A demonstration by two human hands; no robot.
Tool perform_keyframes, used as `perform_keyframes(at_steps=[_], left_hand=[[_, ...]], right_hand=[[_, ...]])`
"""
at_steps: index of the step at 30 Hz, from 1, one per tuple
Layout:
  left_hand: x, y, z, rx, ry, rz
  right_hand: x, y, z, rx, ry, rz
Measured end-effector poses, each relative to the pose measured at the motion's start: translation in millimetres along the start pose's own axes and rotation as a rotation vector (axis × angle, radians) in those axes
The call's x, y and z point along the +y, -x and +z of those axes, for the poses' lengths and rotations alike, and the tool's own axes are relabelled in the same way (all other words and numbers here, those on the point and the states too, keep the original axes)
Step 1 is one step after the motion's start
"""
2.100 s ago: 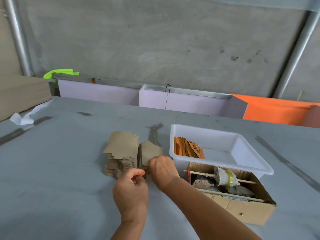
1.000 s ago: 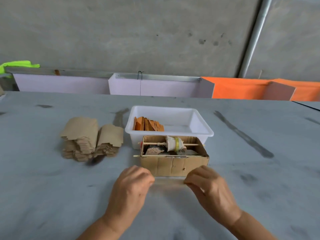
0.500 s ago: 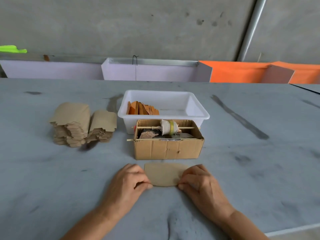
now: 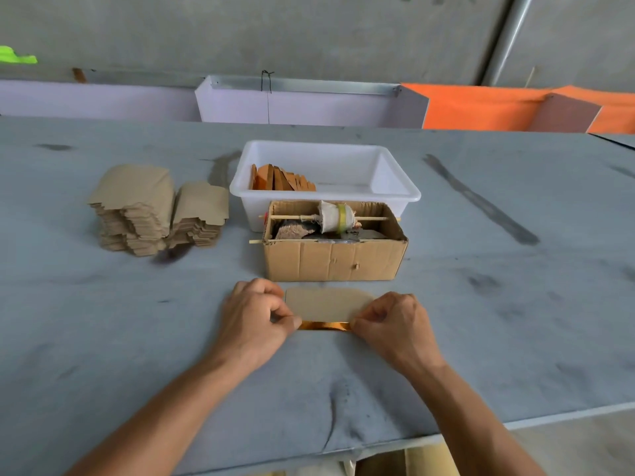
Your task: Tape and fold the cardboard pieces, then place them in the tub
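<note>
Now the left hand [image 4: 256,316] and the right hand [image 4: 391,321] are each pinching one end of a cardboard piece [image 4: 326,304] lying flat on the grey table [image 4: 103,338], along whose near edge an orange strip [image 4: 324,326] is showing. Just at 12 o'clock from it a cardboard box [image 4: 331,261] is standing — the white tub [image 4: 395,187] is sitting right behind that, holding folded orange pieces [image 4: 281,182]. Stacks of unfolded pieces [image 4: 154,211] are waiting at 10 o'clock.

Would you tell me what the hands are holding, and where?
The left hand and right hand each pinch one end of the orange tape along the cardboard piece's near edge.
</note>
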State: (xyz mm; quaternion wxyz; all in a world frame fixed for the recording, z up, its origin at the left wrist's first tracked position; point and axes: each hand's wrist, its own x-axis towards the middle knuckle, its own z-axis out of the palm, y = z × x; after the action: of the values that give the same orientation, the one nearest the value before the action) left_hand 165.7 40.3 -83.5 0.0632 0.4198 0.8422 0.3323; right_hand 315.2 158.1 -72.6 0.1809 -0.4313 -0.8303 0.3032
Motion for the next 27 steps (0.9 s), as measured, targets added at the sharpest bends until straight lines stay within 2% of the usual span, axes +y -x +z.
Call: perform_keyframes(at_steps=[9,15,17,20,22,23,27], left_hand=[[4,-4,-8,-0.049,-0.039,-0.16],[1,-2,-8,0.03,0.008,-0.226],[5,2,-7,0.088,-0.018,-0.13],[12,15,-1,0.143,-0.148,0.371],[18,24,0,0.093,-0.3,0.617],[19,26,0,0.064,-0.349,0.657],[20,26,0,0.017,-0.404,0.637]], right_hand=[[-5,-16,-10,-0.113,0.054,0.182],[-3,-13,-13,-0.116,-0.028,0.177],[0,-9,-12,-0.101,-0.087,0.152],[4,-1,-7,-0.054,-0.073,0.047],[9,6,-1,0.008,-0.001,-0.041],[11,9,1,0.043,0.041,-0.082],[11,21,5,0.28,0.261,-0.346]])
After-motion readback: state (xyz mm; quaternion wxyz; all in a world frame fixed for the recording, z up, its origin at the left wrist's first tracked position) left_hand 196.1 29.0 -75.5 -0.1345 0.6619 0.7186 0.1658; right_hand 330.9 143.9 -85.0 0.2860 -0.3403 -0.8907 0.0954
